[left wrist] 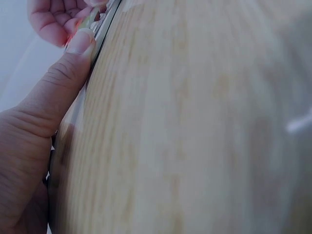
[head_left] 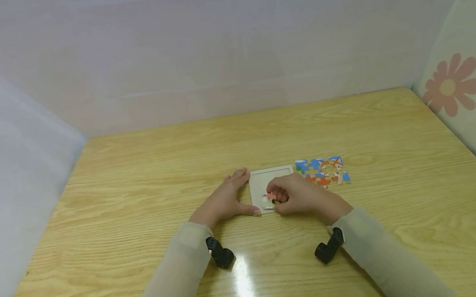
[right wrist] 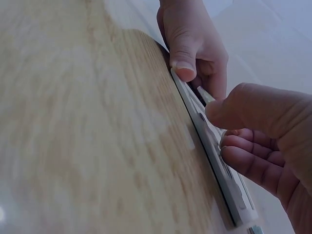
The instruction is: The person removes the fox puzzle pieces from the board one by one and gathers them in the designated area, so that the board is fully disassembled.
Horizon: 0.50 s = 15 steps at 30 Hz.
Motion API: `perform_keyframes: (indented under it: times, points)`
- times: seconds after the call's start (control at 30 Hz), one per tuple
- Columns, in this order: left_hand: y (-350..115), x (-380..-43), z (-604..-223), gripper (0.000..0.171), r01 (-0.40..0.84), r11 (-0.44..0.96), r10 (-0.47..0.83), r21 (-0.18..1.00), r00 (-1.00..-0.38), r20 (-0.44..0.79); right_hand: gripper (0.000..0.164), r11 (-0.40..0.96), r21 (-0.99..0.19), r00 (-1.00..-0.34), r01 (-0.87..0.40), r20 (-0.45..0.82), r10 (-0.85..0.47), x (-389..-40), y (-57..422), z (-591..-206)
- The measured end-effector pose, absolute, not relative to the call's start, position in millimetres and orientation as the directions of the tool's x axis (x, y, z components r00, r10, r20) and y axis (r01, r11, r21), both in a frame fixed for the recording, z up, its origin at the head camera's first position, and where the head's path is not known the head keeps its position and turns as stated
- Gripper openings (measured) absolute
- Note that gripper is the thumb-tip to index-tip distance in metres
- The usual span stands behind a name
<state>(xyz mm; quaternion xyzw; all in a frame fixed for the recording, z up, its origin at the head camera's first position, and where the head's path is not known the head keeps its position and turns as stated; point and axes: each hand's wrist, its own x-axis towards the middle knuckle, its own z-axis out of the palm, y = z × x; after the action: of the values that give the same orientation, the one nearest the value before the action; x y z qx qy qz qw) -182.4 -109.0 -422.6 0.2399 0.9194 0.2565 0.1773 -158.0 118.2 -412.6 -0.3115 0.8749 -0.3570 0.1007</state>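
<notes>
Partly hidden: puzzle piece pinched in right fingers.

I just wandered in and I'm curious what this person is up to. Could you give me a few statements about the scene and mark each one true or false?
1. The right hand holds a puzzle piece. True.
2. The left hand is off the table, in the air by the wall. False: it is at the left side of the tray.
3. In the head view, the loose pieces lie left of the tray. False: they lie to its right.
4. Both arms wear long sleeves. True.
5. The table is covered by a dark cloth. False: its wood grain shows.
</notes>
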Motion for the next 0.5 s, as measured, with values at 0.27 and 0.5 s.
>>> perform_keyframes:
  times: [0.27, 0.5]
  points:
    - [-109, -183, -424, 0.11, 0.351, 0.759, 0.528, 0.548, -0.824, -0.205, 0.029, 0.592, -0.685, -0.834, -0.424, 0.041, -0.55, -147, 137, -411]
    - [-109, -183, -425, 0.111, 0.35, 0.761, 0.529, 0.546, -0.822, -0.211, 0.034, 0.621, -0.67, -0.872, -0.407, 0.082, -0.483, -141, 154, -408]
